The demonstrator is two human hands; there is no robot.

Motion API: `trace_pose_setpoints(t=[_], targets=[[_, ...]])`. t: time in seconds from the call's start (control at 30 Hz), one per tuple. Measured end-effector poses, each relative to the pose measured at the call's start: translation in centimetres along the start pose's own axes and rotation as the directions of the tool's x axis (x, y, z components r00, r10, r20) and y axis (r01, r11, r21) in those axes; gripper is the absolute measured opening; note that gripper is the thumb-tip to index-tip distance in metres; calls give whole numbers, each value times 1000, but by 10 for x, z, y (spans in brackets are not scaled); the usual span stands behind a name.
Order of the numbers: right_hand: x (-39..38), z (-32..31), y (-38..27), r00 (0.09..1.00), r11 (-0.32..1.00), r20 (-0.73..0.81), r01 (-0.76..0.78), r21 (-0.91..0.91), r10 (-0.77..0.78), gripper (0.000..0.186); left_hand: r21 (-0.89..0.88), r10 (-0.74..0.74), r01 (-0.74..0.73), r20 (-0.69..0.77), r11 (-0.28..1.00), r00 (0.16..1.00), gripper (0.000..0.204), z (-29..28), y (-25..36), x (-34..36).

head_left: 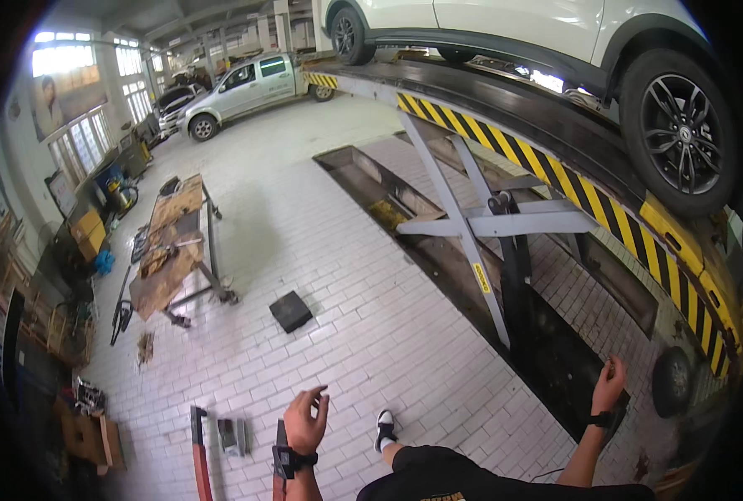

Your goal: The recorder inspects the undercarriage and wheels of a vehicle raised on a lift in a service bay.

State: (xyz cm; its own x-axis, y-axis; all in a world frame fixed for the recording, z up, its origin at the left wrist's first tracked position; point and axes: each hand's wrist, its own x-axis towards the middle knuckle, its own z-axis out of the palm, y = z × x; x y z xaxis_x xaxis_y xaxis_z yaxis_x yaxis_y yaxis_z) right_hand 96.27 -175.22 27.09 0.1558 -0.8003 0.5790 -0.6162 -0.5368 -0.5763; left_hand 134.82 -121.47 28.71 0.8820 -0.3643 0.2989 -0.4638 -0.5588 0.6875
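Black-banded left hand [307, 420], loosely curled, grip released; right hand [609, 387] likewise, nearer striped lift [572, 185].

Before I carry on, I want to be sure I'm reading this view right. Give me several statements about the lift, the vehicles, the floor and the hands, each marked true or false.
1. The white car stands on the lift. True.
2. The dark square pad lies on the lift. False: it lies on the tiled floor.
3. The left hand grips the red bar. False: the bar is apart from it, to its left.
4. The silver pickup faces the picture's left. True.
5. The right hand shows no tool in it. True.
6. The lift's edge is striped red and white. False: the stripes are yellow and black.
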Motion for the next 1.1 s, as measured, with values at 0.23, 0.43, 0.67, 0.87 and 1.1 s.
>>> trace_pose_setpoints(t=[0.23, 0.43, 0.67, 0.87, 1.1], targets=[[80, 230, -139, 997, 962, 28, 68, 265, -78, 18, 28, -55, 57, -75, 998, 996, 19, -11, -45, 130], [120, 394, -358, 908, 822, 169, 253, 510, -384, 17, -54, -185, 177, -279, 983, 942, 16, -25, -110, 242], [124, 540, -438, 840, 793, 281, 252, 555, -464, 15, -77, -227, 215, -219, 974, 949, 15, 41, -189, 391], [179, 643, -444, 869, 933, 367, 243, 267, -331, 15, -58, -153, 147, -111, 987, 982, 16, 92, -277, 590], [298, 734, -511, 974, 979, 163, 134, 156, -159, 16, -283, 79, -36, 143, 958, 987, 22, 139, -254, 858]])
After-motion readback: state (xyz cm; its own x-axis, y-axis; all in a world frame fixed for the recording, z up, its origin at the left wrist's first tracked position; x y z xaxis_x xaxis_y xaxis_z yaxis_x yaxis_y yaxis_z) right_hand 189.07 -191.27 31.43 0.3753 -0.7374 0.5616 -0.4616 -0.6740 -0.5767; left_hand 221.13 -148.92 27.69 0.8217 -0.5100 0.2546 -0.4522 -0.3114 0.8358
